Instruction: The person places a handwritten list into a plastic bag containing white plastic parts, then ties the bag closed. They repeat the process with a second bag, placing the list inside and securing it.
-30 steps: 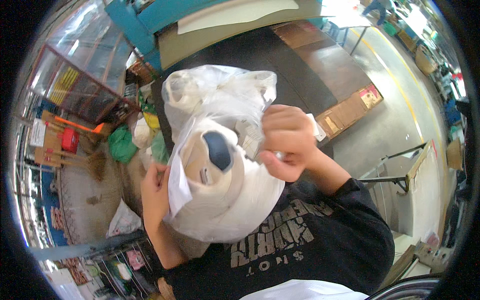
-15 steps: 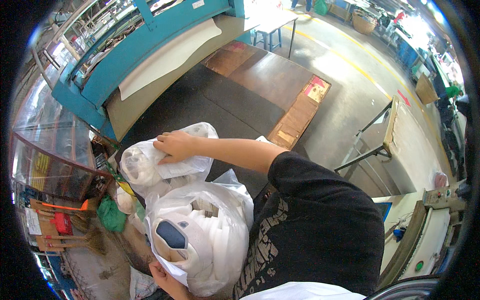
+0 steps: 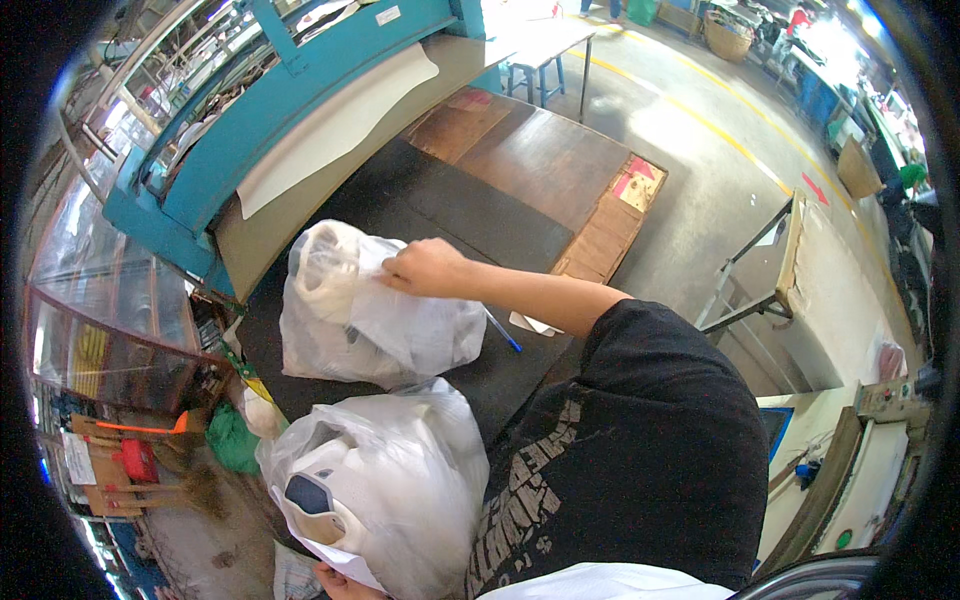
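Note:
My right hand (image 3: pixel 428 268) reaches across the black tabletop, its fingers closed on the upper side of a clear plastic bag (image 3: pixel 400 335). White rolled material shows through that bag. Nearer me, a second clear plastic bag (image 3: pixel 440 450) bulges with white pieces; a pale piece with a dark blue patch (image 3: pixel 312 493) shows at its opening. At the lower edge, my left hand (image 3: pixel 345 585) is partly cut off and pinches a white sheet (image 3: pixel 345 562) against this bag. A blue pen (image 3: pixel 507 333) and white papers (image 3: pixel 535 324) lie beside the farther bag.
Black sheeting (image 3: pixel 390 185) and brown boards (image 3: pixel 540 160) cover the table. A blue machine frame (image 3: pixel 225 170) stands along its far left side. Brushes and a green bag (image 3: pixel 232 440) are at the lower left. Another table (image 3: pixel 830 290) stands at right.
My right hand has shifted right and now grips the farther bag, which sits more upright and apart from the nearer one. The pen has come into view. My left hand is lower in the picture.

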Demonstrator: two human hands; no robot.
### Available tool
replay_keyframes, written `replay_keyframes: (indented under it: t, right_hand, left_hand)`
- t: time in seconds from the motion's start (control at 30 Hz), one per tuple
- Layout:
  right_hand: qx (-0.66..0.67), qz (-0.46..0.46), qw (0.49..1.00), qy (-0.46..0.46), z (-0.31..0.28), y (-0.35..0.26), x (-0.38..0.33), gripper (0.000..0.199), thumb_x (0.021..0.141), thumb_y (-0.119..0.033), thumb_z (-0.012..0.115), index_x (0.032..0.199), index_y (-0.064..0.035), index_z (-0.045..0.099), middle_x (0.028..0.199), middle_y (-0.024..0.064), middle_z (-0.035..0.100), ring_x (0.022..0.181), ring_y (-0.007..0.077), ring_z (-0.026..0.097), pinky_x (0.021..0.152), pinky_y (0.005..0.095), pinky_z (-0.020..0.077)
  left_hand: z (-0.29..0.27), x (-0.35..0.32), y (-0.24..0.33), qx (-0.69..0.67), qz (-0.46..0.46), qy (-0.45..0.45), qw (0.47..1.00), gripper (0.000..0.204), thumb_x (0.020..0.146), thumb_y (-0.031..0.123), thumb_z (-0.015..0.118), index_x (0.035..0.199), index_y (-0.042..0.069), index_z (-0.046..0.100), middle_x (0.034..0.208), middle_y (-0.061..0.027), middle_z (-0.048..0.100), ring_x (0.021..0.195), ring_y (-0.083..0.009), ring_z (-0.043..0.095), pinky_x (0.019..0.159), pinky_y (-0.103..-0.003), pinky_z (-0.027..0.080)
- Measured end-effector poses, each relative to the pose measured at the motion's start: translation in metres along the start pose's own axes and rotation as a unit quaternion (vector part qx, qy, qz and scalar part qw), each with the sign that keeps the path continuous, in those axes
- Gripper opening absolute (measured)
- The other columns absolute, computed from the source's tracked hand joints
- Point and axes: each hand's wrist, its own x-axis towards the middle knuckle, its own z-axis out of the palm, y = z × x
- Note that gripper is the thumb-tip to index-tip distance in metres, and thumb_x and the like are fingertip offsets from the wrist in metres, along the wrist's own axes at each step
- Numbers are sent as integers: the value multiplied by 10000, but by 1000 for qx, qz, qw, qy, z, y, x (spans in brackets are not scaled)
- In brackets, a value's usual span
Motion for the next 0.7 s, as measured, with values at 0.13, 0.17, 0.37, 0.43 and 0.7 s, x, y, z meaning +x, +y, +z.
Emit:
replay_keyframes:
  t: [0.13,0.17,0.37,0.43,0.7]
  right_hand:
    - [-34,1,998,51,-26,37,8,432,1020,-469,573,837,-96,693,743,146,707,683,373,706,608,495,565]
    - [-42,-11,997,59,-31,45,10,433,1013,-478,582,839,-98,695,736,141,705,676,369,704,603,490,562]
    - [-55,-33,997,47,-52,57,-1,416,967,-505,640,854,-108,687,779,124,683,723,346,694,625,462,554]
    - [-66,-35,993,92,-61,42,-11,404,955,-497,660,850,-107,678,809,120,667,758,342,688,635,456,553]
    - [252,-128,957,-65,-86,-99,-90,471,951,-499,671,721,-90,625,714,123,641,672,348,661,573,472,524]
  left_hand:
    - [15,-2,24,13,-5,46,999,362,934,131,723,1204,-80,606,1147,-201,672,998,-260,630,891,-409,533]
    - [19,1,25,21,6,56,998,355,939,132,717,1203,-78,606,1145,-200,672,999,-260,630,894,-408,531]
    - [47,23,15,53,52,97,993,313,971,135,676,1198,-69,607,1136,-191,674,1005,-258,632,909,-398,523]
    - [52,28,14,61,63,106,991,301,981,136,663,1197,-66,608,1133,-188,674,1007,-258,633,914,-395,520]
    - [69,42,7,83,94,132,983,256,1024,140,609,1191,-54,610,1121,-176,677,1015,-256,636,935,-382,509]
